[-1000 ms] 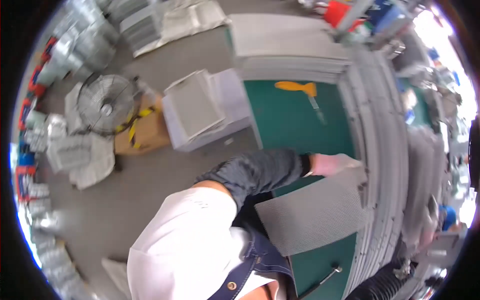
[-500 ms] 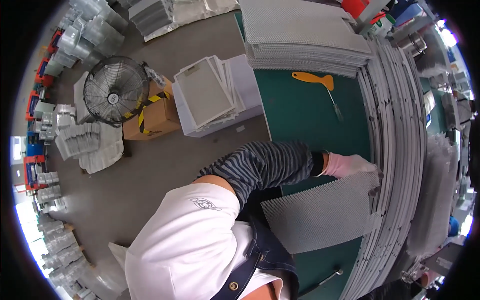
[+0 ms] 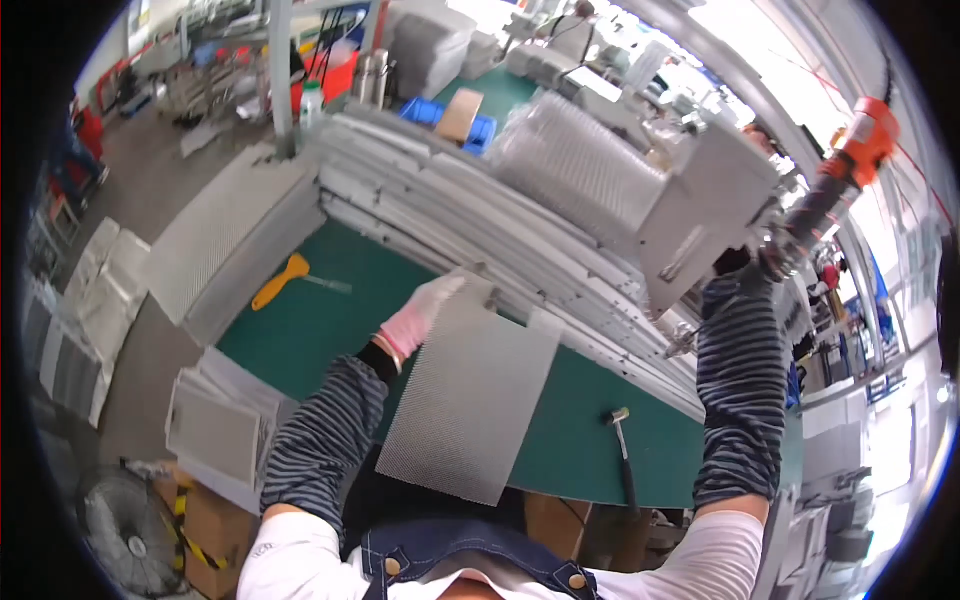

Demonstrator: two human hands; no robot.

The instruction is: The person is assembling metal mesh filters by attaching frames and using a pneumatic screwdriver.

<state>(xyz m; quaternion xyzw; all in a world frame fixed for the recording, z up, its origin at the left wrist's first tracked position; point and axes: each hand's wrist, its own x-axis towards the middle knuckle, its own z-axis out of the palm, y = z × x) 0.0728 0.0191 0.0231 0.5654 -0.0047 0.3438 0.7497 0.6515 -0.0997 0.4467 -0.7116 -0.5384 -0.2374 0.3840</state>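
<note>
A pale metal mesh sheet (image 3: 470, 395) lies slanted across the green table top, its near end jutting past the front edge. My left hand (image 3: 422, 315), in a pink and white glove, is closed on the sheet's far left corner, beside the long stacked metal rails (image 3: 500, 250). My right arm reaches up at the right in a striped sleeve. The right hand (image 3: 735, 262) is mostly hidden beside a hanging orange and dark power tool (image 3: 825, 195) and a grey panel (image 3: 710, 205); its fingers do not show.
A hammer (image 3: 622, 445) lies on the green table right of the sheet. A yellow-handled brush-like tool (image 3: 285, 282) is at the left, near a stack of mesh sheets (image 3: 235, 235). Framed panels (image 3: 215, 430) and a black fan (image 3: 130, 535) stand at lower left.
My view has swung to the right and up, bringing the right arm and the hanging tool into sight. My left hand stays at the mesh sheet's corner.
</note>
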